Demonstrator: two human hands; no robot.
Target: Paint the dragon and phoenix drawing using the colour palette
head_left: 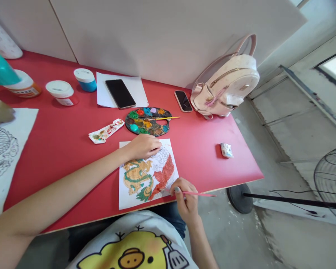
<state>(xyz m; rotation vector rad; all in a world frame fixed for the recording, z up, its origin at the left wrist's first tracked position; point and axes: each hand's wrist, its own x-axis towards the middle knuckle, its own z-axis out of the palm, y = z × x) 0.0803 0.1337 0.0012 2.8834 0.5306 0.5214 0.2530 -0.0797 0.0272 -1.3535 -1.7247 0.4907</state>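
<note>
A colouring sheet (128, 198) with a partly painted dragon and red bird lies at the front edge of the red table (61, 138). My left hand (143, 146) rests curled on the sheet's top edge, holding it down. My right hand (186, 198) pinches a pink paintbrush (201, 194) whose tip touches the red bird near the sheet's lower right. Beyond the sheet sits a dark paint palette (148, 121) with several coloured wells, and a yellow brush (168, 118) lies across it.
A stained rag (105, 131) lies left of the palette. Two phones (120, 93) (183, 101), paint jars (85, 79) (61, 92), a pink backpack (226, 86), and a small wrapper (226, 150) are on the table. Another drawing (2, 149) is at left. A fan (333, 183) stands on the floor.
</note>
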